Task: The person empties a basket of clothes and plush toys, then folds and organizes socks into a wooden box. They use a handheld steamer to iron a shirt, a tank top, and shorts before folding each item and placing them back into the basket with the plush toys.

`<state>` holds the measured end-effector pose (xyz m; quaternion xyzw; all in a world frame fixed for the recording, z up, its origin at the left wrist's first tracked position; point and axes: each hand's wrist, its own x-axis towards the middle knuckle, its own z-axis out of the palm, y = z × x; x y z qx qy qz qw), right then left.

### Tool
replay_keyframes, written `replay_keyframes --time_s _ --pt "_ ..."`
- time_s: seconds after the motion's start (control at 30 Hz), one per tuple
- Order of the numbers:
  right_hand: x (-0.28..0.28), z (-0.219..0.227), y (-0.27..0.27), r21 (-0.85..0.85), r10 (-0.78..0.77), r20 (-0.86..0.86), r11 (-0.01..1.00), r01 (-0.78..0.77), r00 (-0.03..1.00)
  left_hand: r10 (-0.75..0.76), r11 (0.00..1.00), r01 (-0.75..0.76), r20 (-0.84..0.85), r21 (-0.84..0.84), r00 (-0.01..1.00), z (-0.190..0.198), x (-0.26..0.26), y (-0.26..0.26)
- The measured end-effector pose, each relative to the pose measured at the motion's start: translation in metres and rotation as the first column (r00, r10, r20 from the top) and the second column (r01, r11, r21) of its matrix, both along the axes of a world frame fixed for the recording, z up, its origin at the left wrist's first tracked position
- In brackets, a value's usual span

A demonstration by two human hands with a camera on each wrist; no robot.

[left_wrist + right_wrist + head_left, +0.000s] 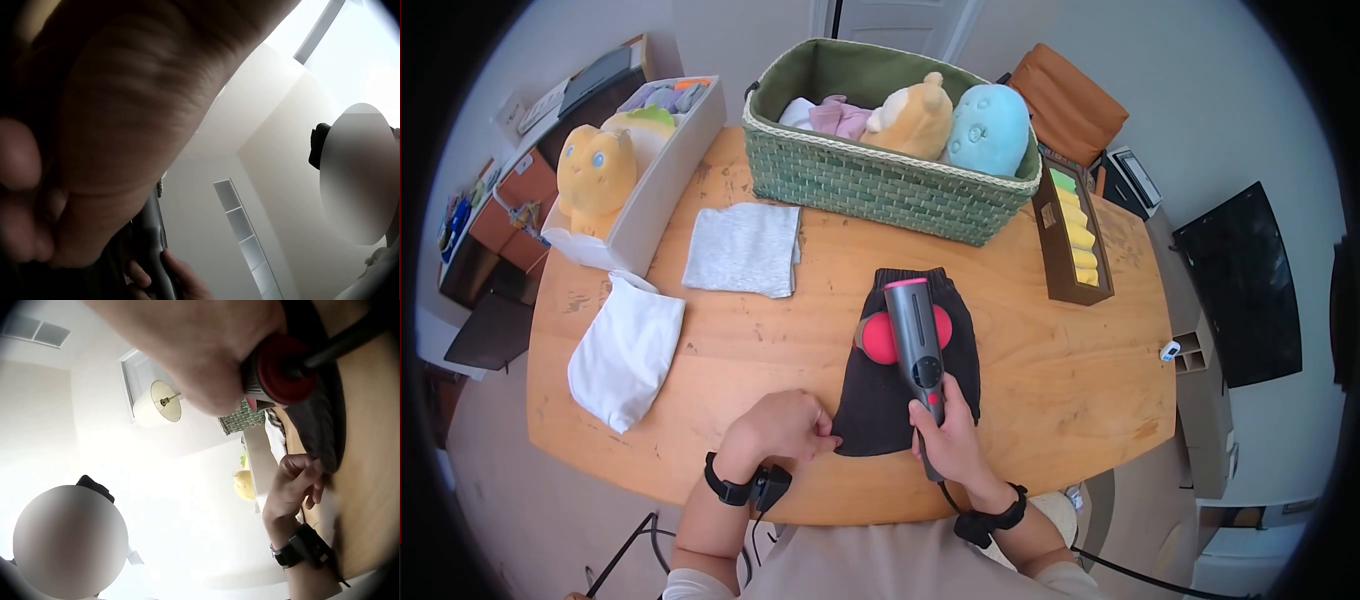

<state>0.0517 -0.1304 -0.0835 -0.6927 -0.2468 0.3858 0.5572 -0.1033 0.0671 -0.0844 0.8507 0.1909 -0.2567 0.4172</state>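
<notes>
A dark folded garment [875, 410] lies flat near the table's front. My right hand [953, 440] grips the handle of a grey hand-held appliance [915, 330] with a pink-edged top, which is over the garment. Rounded red-pink parts [880, 338] show on both sides of it. My left hand [785, 425] pinches the garment's lower left corner; the right wrist view shows this hand [297, 487] with thumb and finger at the dark cloth [322, 434]. In the left wrist view, the palm of my left hand [131, 106] fills much of the picture, with the appliance [150, 240] behind.
A green woven basket [880, 190] with plush toys stands at the back, a white box [665, 175] with a yellow toy at left. Grey folded cloth [743, 250] and white cloth [628, 350] lie left. A brown box [1065, 250] holds yellow items at right. A cord trails from the handle.
</notes>
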Motion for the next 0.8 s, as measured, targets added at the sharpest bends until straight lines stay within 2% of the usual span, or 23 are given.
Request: replay_keyframes --time_s 0.13,0.37,0.43,0.63,0.67,0.8 --pt "0.004 0.003 0.014 -0.007 -0.016 0.050 1.000 0.017 0.999 0.000 1.000 0.000 -0.012 -0.025 1.000 -0.001 0.001 0.001" --pt "0.007 0.008 0.021 -0.015 0.003 0.011 1.000 -0.003 1.000 0.016 1.000 -0.015 0.039 -0.024 0.999 -0.007 -0.002 0.001" --pt "0.007 0.017 0.025 -0.016 -0.008 0.129 1.000 0.011 0.992 0.021 0.999 -0.019 0.034 -0.040 0.999 -0.005 -0.002 0.001" --pt "0.035 0.014 0.049 -0.079 -0.002 0.158 0.997 0.015 0.987 0.025 0.999 -0.025 0.011 -0.027 1.000 -0.004 -0.001 -0.001" --pt "0.037 0.011 0.054 -0.061 -0.005 0.223 0.998 0.019 0.975 0.023 0.999 -0.023 0.010 -0.025 1.000 -0.004 0.000 -0.001" --pt "0.048 0.016 0.072 -0.064 -0.025 0.231 0.997 0.041 0.973 0.042 0.999 -0.042 -0.013 -0.002 0.999 -0.002 0.001 -0.002"
